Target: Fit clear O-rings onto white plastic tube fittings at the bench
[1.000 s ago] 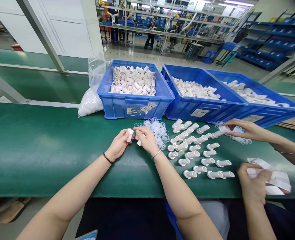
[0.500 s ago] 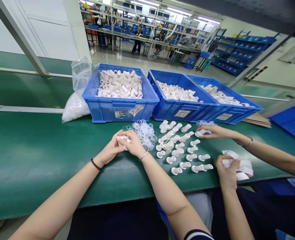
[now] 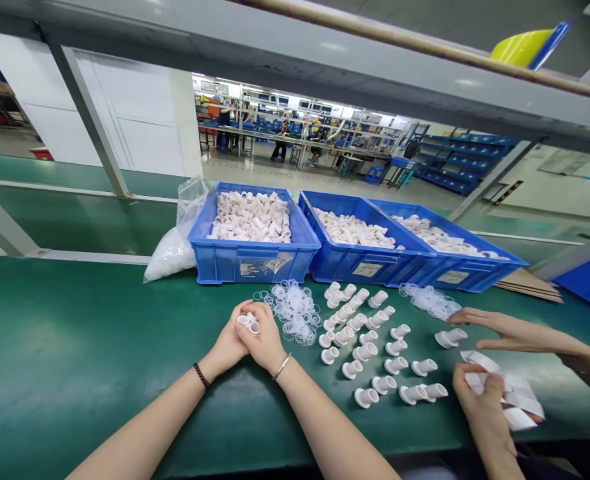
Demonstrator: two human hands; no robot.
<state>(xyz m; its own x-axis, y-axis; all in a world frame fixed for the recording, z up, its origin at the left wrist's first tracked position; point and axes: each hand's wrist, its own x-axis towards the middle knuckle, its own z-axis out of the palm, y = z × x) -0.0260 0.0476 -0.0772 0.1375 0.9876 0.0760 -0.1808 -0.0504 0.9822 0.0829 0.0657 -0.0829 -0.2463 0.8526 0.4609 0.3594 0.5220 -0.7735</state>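
Note:
My left hand (image 3: 231, 339) and my right hand (image 3: 266, 340) are cupped together above the green table, closed round several short white plastic tubes (image 3: 249, 324). The tube ends show between my thumbs and fingers; the rest is hidden in the palms. Just beyond my right hand lies a loose heap of thin clear rings (image 3: 297, 308). To the right of it, many white flanged tubes (image 3: 366, 351) stand upright on their flanges on the tabletop.
Blue bins (image 3: 255, 260) of white tubes line the table's back edge, beside a clear plastic bag (image 3: 171, 252). On the right, a co-worker's hand (image 3: 487, 407) holds white strips; their other hand (image 3: 515, 331) is near a flanged tube (image 3: 450, 337) and a second ring heap (image 3: 429, 300).
My view has tilted up. My hands stay cupped, and more tube ends show between them. The co-worker's far hand has let go of a flanged tube, now standing on the table, and drawn right.

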